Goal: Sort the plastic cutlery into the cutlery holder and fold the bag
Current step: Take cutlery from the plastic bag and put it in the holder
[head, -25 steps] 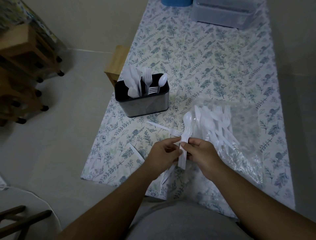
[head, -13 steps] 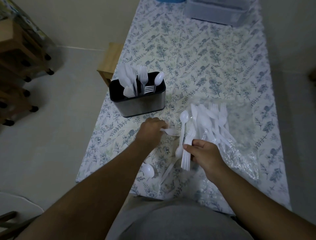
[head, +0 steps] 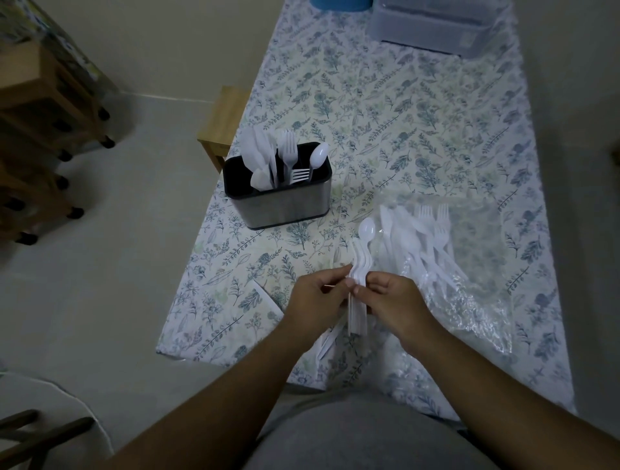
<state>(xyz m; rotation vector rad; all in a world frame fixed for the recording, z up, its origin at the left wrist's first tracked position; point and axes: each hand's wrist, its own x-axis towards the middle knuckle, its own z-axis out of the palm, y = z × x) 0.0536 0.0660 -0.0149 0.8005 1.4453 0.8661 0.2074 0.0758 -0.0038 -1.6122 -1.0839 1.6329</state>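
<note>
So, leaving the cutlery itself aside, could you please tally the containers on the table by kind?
Cutlery holder: 1
Clear plastic bag: 1
Clear lidded box: 1
Blue tub: 1
Total: 4

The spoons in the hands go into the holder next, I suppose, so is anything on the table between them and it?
Nothing visible does. Both hands hold the stack of spoons, and only bare tablecloth lies between it and the holder. The bag lies off to the right.

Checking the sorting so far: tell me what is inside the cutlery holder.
In the cutlery holder stand white knives at the left, forks in the middle and one spoon at the right. Their lower ends are hidden by its walls.
</note>
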